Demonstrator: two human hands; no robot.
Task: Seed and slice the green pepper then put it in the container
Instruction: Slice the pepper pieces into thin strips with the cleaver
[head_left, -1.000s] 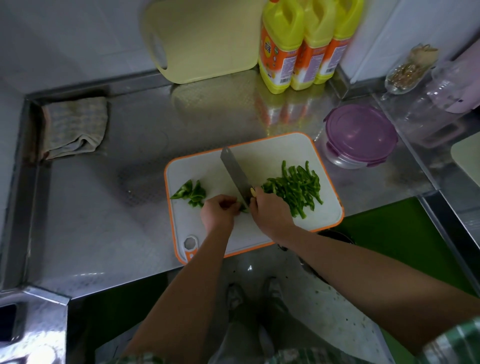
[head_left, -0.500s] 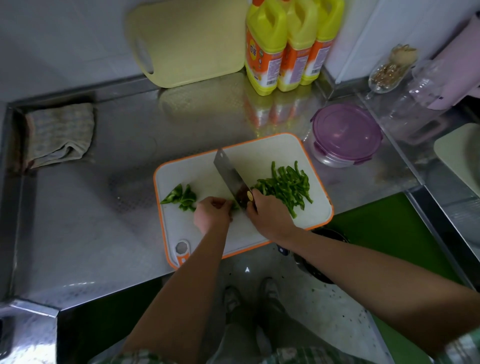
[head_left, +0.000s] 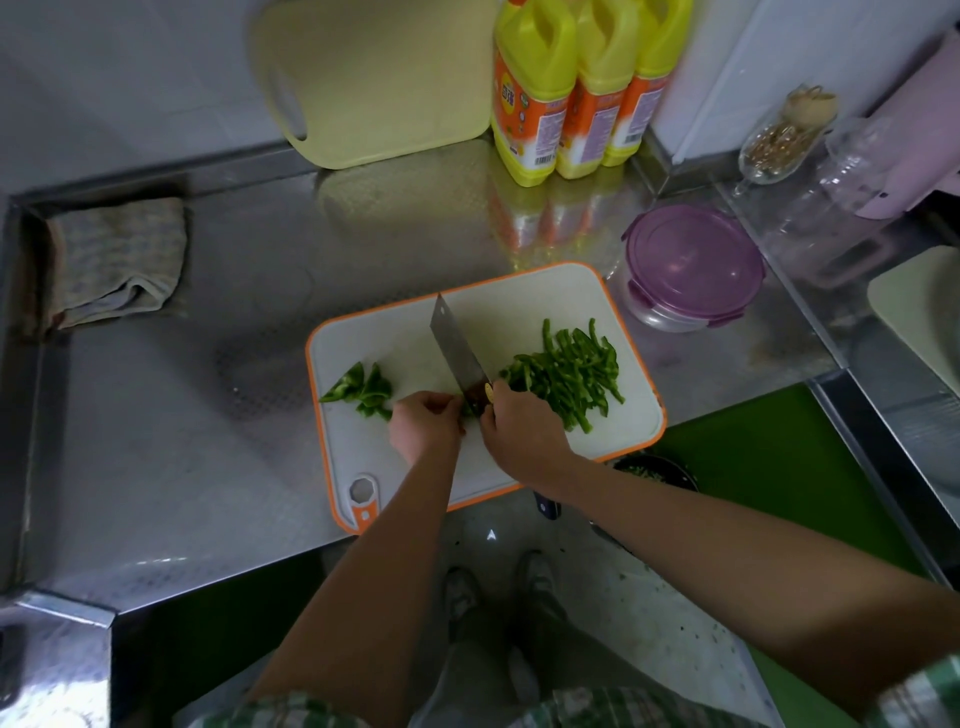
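A white cutting board (head_left: 519, 306) with an orange rim lies on the steel counter. My right hand (head_left: 519, 436) grips the handle of a cleaver (head_left: 454, 343), blade pointing away over the board. My left hand (head_left: 423, 421), fingers curled, holds a small green pepper piece (head_left: 469, 409) down right beside the blade; most of it is hidden. A pile of sliced pepper strips (head_left: 569, 374) lies on the board's right half. Uncut pepper chunks (head_left: 363, 389) sit on its left half. A round container with a purple lid (head_left: 691, 265) stands just past the board's far right corner.
Three yellow bottles (head_left: 576, 88) and a pale yellow board (head_left: 384, 78) stand against the back wall. A folded cloth (head_left: 111, 260) lies at the far left. Glass jars (head_left: 789, 135) crowd the right shelf. A dark bowl (head_left: 657, 470) sits below the counter's front edge.
The hands and cleaver stay at the same spot on the board, the blade working next to my left fingers. The camera shifts slightly.
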